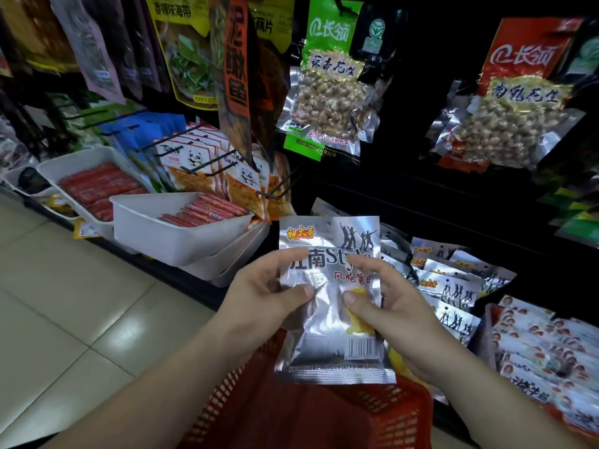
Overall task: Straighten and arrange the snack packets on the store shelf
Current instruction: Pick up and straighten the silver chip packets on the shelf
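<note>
**While the shelf waited, a silver packet got a two-handed check**

As a person stood at a snack display, both hands held a single silver packet upright above a red plastic basket. The left hand pinched the packet's left edge, thumb on the printed face and fingers curled behind. The right hand gripped the opposite edge the same way.

The foil was glossy and crinkled, a flat rectangle with a sealed band along the bottom and a barcode below the right thumb. Just beyond the right hand, a row of matching silver packets lay overlapped and leaning on the low shelf, probably where this one belonged. Beyond the left hand stood white plastic trays of red sausage sticks. Above both hands, vacuum-packed peanuts hung from pegs, knobbly under clear film.

The slick foil looked liable to slip if either pinch eased, which would drop the packet into the latticed basket below. Pressing it into the loose row could also topple its neighbours, since they seemed to rest only on one another. A hard squeeze might crush whatever was inside.
</note>
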`<state>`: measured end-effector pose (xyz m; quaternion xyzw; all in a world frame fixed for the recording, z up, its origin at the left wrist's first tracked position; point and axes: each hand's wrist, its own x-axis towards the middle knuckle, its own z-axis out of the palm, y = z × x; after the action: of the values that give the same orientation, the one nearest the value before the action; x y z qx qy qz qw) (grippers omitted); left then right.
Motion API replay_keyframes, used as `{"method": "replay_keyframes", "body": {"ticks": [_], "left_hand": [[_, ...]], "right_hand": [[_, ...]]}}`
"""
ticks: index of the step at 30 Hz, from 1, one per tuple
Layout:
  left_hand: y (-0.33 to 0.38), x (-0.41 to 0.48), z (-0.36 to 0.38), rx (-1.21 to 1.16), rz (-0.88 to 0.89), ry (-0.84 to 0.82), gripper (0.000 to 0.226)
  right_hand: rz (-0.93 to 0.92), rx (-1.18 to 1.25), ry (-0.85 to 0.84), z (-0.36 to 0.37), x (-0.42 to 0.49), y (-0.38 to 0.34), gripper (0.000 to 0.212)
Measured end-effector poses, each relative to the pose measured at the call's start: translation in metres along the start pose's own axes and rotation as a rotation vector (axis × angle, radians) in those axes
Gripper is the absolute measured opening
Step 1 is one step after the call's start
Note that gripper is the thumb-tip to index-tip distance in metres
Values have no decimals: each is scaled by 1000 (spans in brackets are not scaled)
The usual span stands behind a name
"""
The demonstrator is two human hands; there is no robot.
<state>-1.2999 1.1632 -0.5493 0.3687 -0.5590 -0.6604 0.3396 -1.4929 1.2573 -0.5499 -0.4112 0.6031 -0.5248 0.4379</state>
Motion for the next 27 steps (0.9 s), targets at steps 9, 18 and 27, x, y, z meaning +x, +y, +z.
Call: {"method": "replay_keyframes", "body": {"ticks": [9,18,27], "left_hand": [[-2,-6,8,175,62,-49,58],[-7,-4,2,229,-21,-150,91],[-6,3,-4,256,75,-74,44]], "right_hand": [[7,-35,111,-4,5,0,59],[-69,-48,257,3,7,7,45],[9,-63,-99,-17,4,-2,78]]}}
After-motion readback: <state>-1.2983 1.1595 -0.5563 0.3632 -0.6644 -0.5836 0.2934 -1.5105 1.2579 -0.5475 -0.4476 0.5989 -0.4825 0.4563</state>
